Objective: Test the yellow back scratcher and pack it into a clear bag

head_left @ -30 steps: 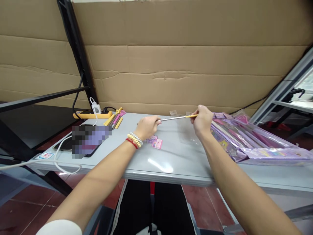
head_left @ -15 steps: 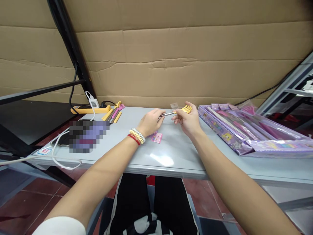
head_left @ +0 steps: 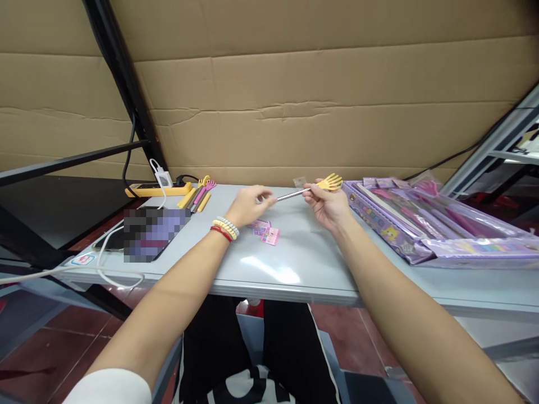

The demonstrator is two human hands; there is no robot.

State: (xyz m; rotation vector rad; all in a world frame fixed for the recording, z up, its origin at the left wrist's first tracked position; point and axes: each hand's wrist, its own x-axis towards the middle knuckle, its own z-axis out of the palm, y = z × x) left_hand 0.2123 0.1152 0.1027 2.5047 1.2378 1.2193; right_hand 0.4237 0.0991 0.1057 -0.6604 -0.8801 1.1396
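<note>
A back scratcher with a yellow hand-shaped head and a thin metal rod is held between my hands above the table. My right hand is closed on it just below the yellow head, palm turned up. At the rod's other end, the thumb and fingertips of my left hand are pinched together on the tip. Beneath and beside the left hand lie small pink and purple printed cards. A small clear plastic piece lies behind the rod.
More yellow and pink back scratchers lie at the back left beside a yellow power strip. A phone with a cable, partly pixelated, rests at the left. A purple display box of wrapped items fills the right. Cardboard walls the back.
My left hand has shifted left along the rod, so more metal shows between my hands. The yellow head has moved slightly right, and more of the cards is visible.
</note>
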